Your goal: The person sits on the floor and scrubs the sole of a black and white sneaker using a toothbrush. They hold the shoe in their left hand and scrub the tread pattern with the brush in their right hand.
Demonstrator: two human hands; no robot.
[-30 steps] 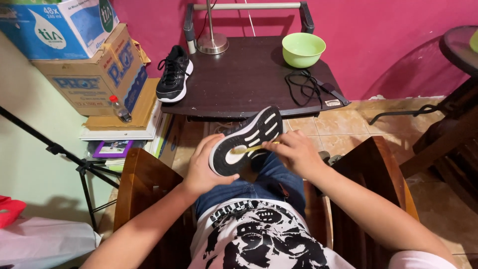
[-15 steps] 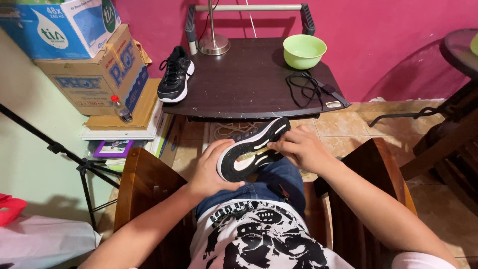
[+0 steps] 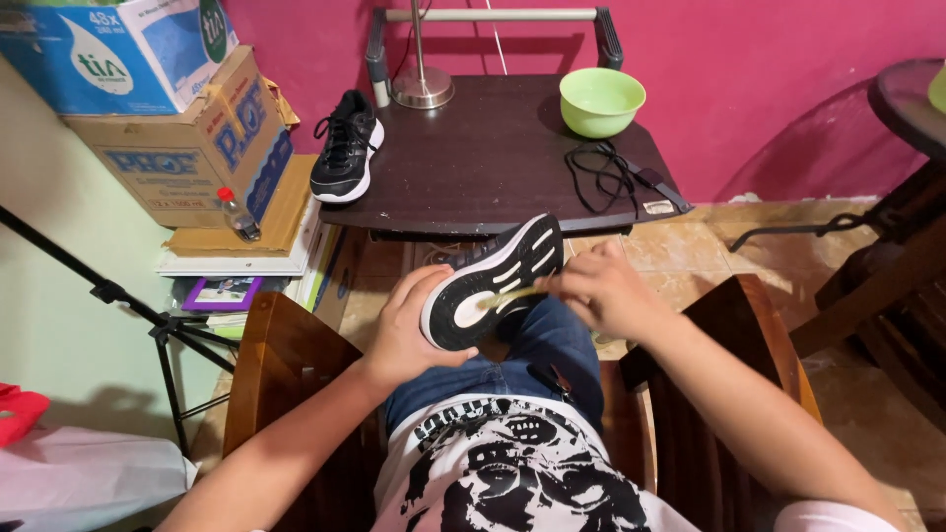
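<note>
- The dark bench (image 3: 493, 167) fills the upper middle of the frame, against the pink wall
- Two cardboard boxes (image 3: 187, 138) are stacked at the upper left, with a small bottle (image 3: 236, 213) in front of them
- The wooden chair (image 3: 281, 365) shows at the bottom, on both sides of the person's legs
- The left hand (image 3: 409, 330) is at the centre; its fingers are curled around the heel end of the shoe, thumb on the sole
- The right hand (image 3: 606, 293) is just right of centre; its fingers are pinched closed on a thin yellowish stick (image 3: 512, 293) that touches the sole
- The shoe (image 3: 490, 283) is at the centre, above the lap, sole turned up, black and white
- A second black shoe (image 3: 345, 148) stands on the left edge of the bench
- A green bowl (image 3: 601, 100) is on the bench at the upper right, with a black cord (image 3: 601, 172) just below it
</note>
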